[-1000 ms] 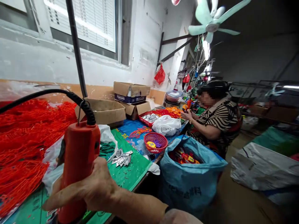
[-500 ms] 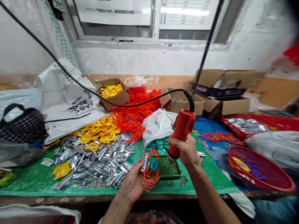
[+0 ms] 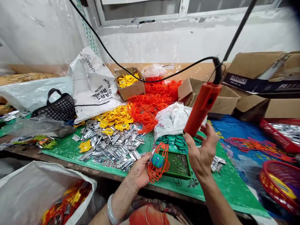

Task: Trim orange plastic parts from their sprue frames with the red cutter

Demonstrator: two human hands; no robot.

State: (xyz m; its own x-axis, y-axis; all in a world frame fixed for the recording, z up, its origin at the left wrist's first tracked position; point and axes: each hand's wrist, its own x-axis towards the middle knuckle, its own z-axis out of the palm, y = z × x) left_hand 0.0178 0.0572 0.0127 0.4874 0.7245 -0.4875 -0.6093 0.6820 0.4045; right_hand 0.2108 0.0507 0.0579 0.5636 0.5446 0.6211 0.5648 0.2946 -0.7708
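Observation:
In my left hand (image 3: 141,170) is an orange openwork plastic frame (image 3: 153,175) with a teal piece (image 3: 157,160) at its middle and a silver metal strip along its left side. My right hand (image 3: 202,151) is open, fingers apart, just below a red electric screwdriver (image 3: 202,107). That tool hangs tilted from its coiled black cord; whether my thumb touches its lower end, I cannot tell. Between my hands lies a green mesh tray (image 3: 178,165) holding small dark bits. Behind it are several teal pieces (image 3: 180,142).
Silver metal strips (image 3: 114,150) and yellow parts (image 3: 114,118) are heaped on the left. Tangled orange frames (image 3: 152,106) lie behind. Cardboard boxes (image 3: 253,103) stand at the back right, a red basket (image 3: 278,187) at the right. An open white sack (image 3: 70,178) sits at lower left.
My view has swung left from the co-worker's side to the bench. My right hand has let go of the screwdriver, which now hangs higher. My left hand still holds the orange frame.

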